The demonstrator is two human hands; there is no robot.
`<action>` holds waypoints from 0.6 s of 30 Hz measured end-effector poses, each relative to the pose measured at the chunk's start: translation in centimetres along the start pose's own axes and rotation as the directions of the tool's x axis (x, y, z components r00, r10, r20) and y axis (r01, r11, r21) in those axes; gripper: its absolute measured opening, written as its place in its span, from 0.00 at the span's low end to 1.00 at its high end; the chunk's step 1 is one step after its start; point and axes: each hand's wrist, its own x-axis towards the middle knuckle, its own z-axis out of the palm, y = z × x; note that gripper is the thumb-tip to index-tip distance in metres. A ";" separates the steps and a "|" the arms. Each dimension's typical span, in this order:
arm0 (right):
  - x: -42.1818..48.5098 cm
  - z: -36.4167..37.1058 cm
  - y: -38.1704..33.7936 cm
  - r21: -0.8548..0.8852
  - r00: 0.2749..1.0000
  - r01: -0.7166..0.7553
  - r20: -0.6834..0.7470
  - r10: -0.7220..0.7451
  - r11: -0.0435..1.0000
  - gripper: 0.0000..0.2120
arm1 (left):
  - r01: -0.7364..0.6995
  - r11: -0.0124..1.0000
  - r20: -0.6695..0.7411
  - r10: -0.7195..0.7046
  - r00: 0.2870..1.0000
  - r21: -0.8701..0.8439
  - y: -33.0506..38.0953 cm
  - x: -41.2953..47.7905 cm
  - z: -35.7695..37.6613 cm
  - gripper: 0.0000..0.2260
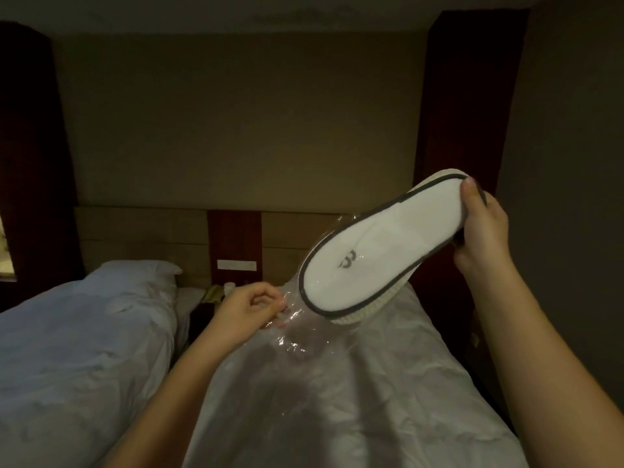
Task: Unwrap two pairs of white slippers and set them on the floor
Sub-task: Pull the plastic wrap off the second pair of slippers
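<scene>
A pair of white slippers (378,255) with dark grey trim and a small grey logo is held up in the air above the right bed, stacked flat together. My right hand (483,231) grips the heel end, which sticks out of the wrapper. The toe end is still inside a clear plastic wrapper (297,329), which hangs down crumpled toward the bed. My left hand (250,309) pinches the loose plastic just left of the toe. No second pair of slippers is in view.
Below the slippers lies the right bed (354,400) with a white cover. A second white bed (77,349) with a pillow stands at the left. Between them is a dark nightstand (209,302) holding small items, under a wooden headboard (141,238).
</scene>
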 end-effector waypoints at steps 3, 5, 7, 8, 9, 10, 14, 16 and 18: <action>0.0 0.4 0.5 -0.033 0.999 -0.010 0.029 0.011 0.999 0.19 | 0.063 0.994 0.112 -0.053 0.992 -0.090 0.2 0.5 0.2 0.25; -0.4 1.2 1.2 -0.069 0.997 -0.017 0.068 0.022 0.997 0.19 | 0.012 0.999 0.164 -0.006 0.986 -0.034 1.0 0.9 0.8 0.34; -1.0 2.1 1.8 -0.097 0.995 -0.019 0.095 0.029 0.995 0.18 | -0.049 0.999 0.146 0.049 0.988 -0.009 2.0 1.4 1.6 0.34; -1.3 2.5 2.1 -0.102 0.994 -0.022 0.106 0.033 0.995 0.18 | -0.065 0.998 0.125 0.065 0.990 -0.007 2.5 1.7 2.0 0.32; -1.5 2.8 2.2 -0.101 0.993 -0.026 0.114 0.037 0.995 0.17 | -0.069 0.998 0.105 0.070 0.992 -0.011 2.7 2.0 2.3 0.28; -1.6 3.0 2.3 -0.097 0.992 -0.032 0.117 0.043 0.995 0.17 | -0.068 0.998 0.095 0.070 0.993 -0.015 2.6 2.3 2.7 0.26; -2.2 3.4 2.8 -0.034 0.981 -0.087 0.173 0.092 0.996 0.13 | -0.073 0.995 0.010 0.074 0.997 -0.074 1.5 2.5 3.5 0.18; -3.0 3.6 4.0 -0.017 0.948 -0.122 0.294 0.122 0.992 0.18 | -0.082 0.986 -0.049 0.076 0.996 -0.142 0.9 2.7 3.8 0.12; -4.0 3.7 5.5 -0.084 0.902 -0.136 0.401 0.159 0.987 0.26 | -0.087 0.977 -0.074 0.074 0.994 -0.193 0.7 3.0 4.0 0.12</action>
